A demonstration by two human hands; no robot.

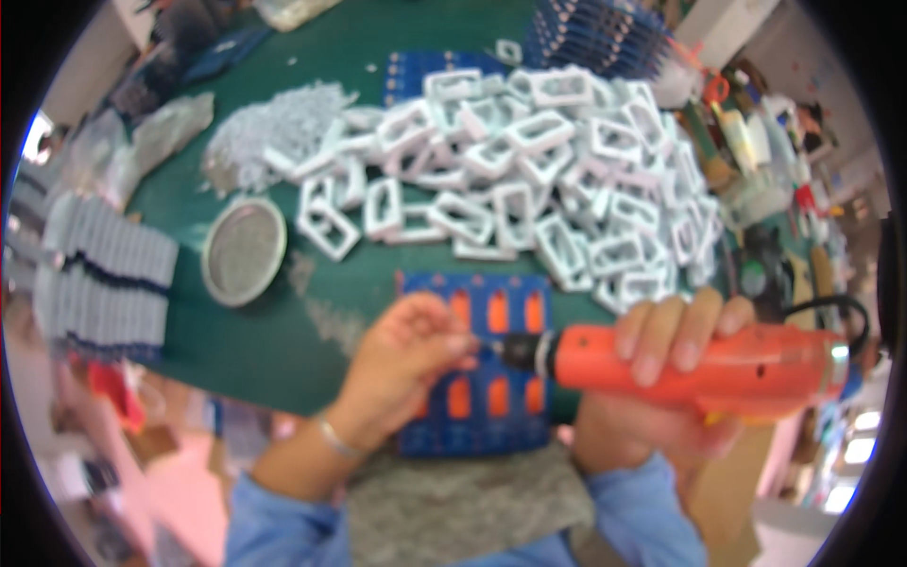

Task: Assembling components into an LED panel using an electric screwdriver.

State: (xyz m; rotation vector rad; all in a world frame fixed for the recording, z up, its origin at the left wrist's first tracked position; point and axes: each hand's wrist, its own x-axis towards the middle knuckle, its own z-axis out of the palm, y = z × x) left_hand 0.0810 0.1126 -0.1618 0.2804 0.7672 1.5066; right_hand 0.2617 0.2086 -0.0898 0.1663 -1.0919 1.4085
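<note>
Two rows of orange patches (497,312) show in the blue tray (477,439) in front of you; can't tell if any are fastened. Your left hand (404,357) is pinched at the tip of the orange driver (590,361), over the tray; can't see what's between the fingers. Your right hand (669,331) is wrapped around the driver body, right of the tray. Left of the tray: round dish (244,253), then stacked grey blocks (113,260), possibly finished. Beyond the tray: big loose heap of white frames (460,215) on the bench (283,364); plenty left, I'd judge.
</note>
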